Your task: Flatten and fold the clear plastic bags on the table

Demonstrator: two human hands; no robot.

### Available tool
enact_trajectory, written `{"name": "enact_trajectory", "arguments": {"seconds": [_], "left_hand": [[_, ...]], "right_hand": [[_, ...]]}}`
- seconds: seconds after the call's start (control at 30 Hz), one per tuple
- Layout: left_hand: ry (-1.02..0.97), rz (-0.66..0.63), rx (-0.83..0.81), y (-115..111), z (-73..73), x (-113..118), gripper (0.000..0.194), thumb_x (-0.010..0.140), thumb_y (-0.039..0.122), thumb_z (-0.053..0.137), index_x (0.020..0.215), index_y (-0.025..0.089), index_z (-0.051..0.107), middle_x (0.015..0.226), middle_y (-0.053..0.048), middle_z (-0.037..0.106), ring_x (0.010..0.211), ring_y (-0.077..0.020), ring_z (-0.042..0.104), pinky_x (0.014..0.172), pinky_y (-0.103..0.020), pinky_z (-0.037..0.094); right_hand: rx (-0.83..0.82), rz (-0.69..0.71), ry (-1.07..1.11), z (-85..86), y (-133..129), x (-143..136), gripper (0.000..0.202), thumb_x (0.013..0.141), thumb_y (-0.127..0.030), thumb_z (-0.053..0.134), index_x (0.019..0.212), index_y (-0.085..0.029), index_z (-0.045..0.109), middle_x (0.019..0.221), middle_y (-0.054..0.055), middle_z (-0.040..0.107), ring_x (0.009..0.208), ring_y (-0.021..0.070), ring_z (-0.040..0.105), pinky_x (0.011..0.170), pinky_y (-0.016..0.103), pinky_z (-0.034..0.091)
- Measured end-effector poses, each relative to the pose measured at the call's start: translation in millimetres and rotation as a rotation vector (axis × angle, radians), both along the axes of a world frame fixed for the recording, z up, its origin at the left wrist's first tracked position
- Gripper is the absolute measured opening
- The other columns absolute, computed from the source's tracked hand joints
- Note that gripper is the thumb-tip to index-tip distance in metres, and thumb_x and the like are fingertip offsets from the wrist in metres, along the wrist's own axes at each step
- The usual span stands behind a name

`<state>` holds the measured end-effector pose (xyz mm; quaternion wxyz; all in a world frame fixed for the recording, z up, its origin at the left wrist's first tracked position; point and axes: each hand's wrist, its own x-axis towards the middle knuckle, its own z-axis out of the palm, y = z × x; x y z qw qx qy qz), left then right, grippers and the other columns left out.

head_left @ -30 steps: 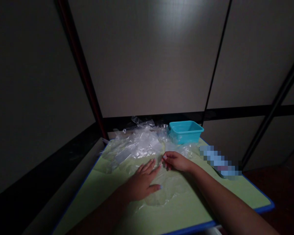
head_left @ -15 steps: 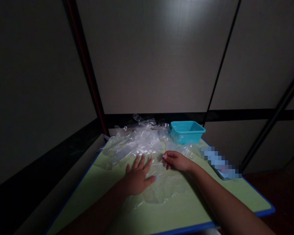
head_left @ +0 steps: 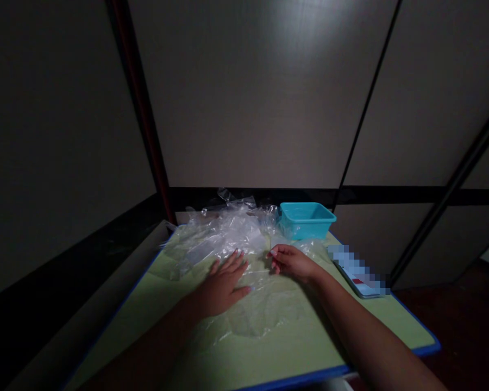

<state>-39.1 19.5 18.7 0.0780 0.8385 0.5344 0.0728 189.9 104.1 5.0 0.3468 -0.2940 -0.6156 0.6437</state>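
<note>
My left hand (head_left: 222,288) lies palm down with its fingers stretched out, on the left part of a clear plastic bag (head_left: 261,317) spread flat on the table. To its right, my right hand (head_left: 291,262) is closed in a pinch just above the far edge of that bag. Whatever its fingertips hold is too small and dark to make out. Beyond both hands, a crumpled heap of clear plastic bags (head_left: 240,224) covers the back of the table.
A turquoise plastic basket (head_left: 308,230) stands at the back right, with some clear film against its front. Along the right edge lies a flat, pale blue item (head_left: 361,281), partly blurred out. The light green table (head_left: 301,358) has a blue rim. Wall panels rise behind it.
The view has shifted slightly. My left hand has slid a little to the left over the bag, its fingers closer together. My right hand keeps its pinch, in nearly the same place.
</note>
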Motion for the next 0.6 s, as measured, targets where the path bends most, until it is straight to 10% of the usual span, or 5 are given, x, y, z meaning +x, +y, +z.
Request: {"name": "enact_trajectory", "arguments": {"seconds": [0.27,0.6], "left_hand": [[0.022,-0.010,-0.091,-4,-0.5,2,0.064,0.085,0.047,0.045,0.142,0.024,0.027,0.150,-0.010,0.013,0.139,-0.0258,0.002,0.106,-0.057,0.009],[-0.100,0.044,0.194,9,-6.2,-4,0.045,0.085,0.036,0.047,0.130,0.029,0.047,0.142,-0.008,0.039,0.133,-0.0299,0.025,0.105,-0.054,0.020]], "right_hand": [[0.065,-0.094,0.015,1.4,5,1,0.043,0.062,-0.055,0.071,0.072,-0.017,0.054,0.058,-0.003,0.057,0.043,0.0089,0.051,0.045,0.023,0.039],[0.129,-0.089,-0.068,9.0,-2,4,0.043,0.067,-0.057,0.066,0.076,-0.017,0.055,0.058,-0.003,0.055,0.043,0.0087,0.049,0.044,0.023,0.039]]}}
